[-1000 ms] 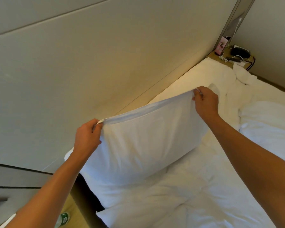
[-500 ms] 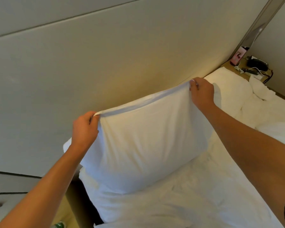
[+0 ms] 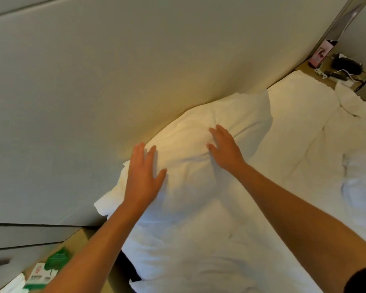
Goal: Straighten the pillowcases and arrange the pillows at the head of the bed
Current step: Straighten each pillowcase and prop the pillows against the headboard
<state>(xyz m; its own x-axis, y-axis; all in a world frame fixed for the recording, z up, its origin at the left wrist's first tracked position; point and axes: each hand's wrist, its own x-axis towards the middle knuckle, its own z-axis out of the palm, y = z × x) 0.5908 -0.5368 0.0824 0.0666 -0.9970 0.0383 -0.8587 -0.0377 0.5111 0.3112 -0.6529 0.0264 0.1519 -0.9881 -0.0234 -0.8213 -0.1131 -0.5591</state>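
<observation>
A white pillow (image 3: 190, 144) lies flat at the head of the bed, its long side against the padded headboard (image 3: 135, 70). My left hand (image 3: 143, 178) presses on the pillow's left end with straight, spread fingers. My right hand (image 3: 225, 146) lies flat on the pillow's middle, fingers pointing toward the headboard. Neither hand holds any cloth. The white sheet (image 3: 199, 240) below the pillow is rumpled.
A second white pillow (image 3: 363, 182) shows at the right edge on the rumpled bedding. The far nightstand (image 3: 338, 72) carries cables, a dark device and a pink card. The near nightstand (image 3: 51, 269) at lower left holds green-and-white packets.
Both hands let go of the pillowcase's top corners. The pillow, held upright before, now lies flat against the headboard with both palms on it.
</observation>
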